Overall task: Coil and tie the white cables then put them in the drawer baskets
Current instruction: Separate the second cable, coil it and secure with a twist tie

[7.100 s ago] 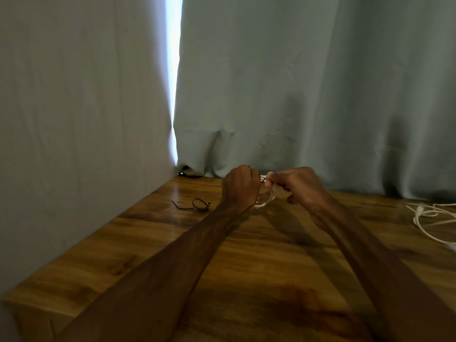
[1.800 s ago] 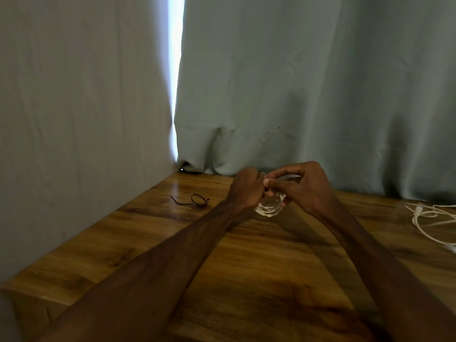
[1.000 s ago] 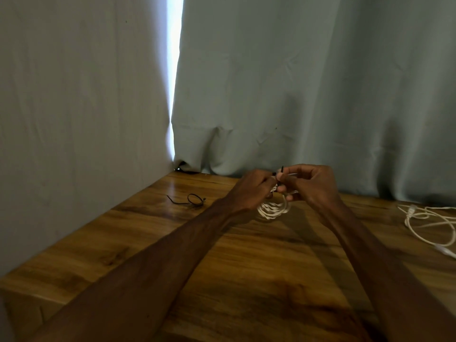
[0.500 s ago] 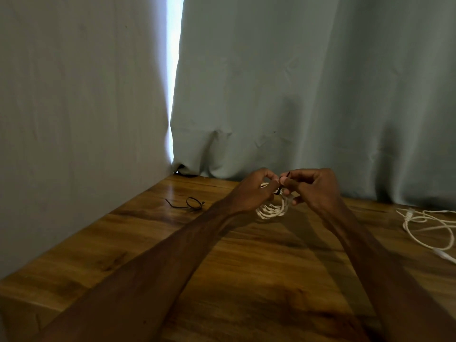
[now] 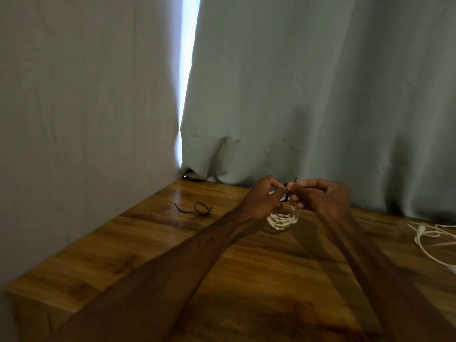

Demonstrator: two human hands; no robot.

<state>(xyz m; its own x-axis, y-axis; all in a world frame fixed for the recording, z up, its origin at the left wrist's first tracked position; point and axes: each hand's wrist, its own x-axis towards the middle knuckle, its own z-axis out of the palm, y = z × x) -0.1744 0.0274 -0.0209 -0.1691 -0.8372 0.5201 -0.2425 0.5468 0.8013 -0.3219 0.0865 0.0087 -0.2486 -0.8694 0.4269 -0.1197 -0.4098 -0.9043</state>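
Currently white cable coil (image 5: 282, 219) hangs just above the surface (image 5: 172, 255), left grip (image 5: 259, 202) pinching its top, right grip (image 5: 323, 198) pinching the black tie (image 5: 286, 193) looped round it; risk: tail slips before cinching, so loops spring loose.

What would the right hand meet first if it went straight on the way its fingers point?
The right hand points leftward: first the black tie, then the left hand, probably.

At frame centre, the left hand (image 5: 259, 202) and right hand (image 5: 323, 199) pinch a black tie (image 5: 286, 193) around a coiled white cable (image 5: 282, 219) above the wooden table (image 5: 246, 280).
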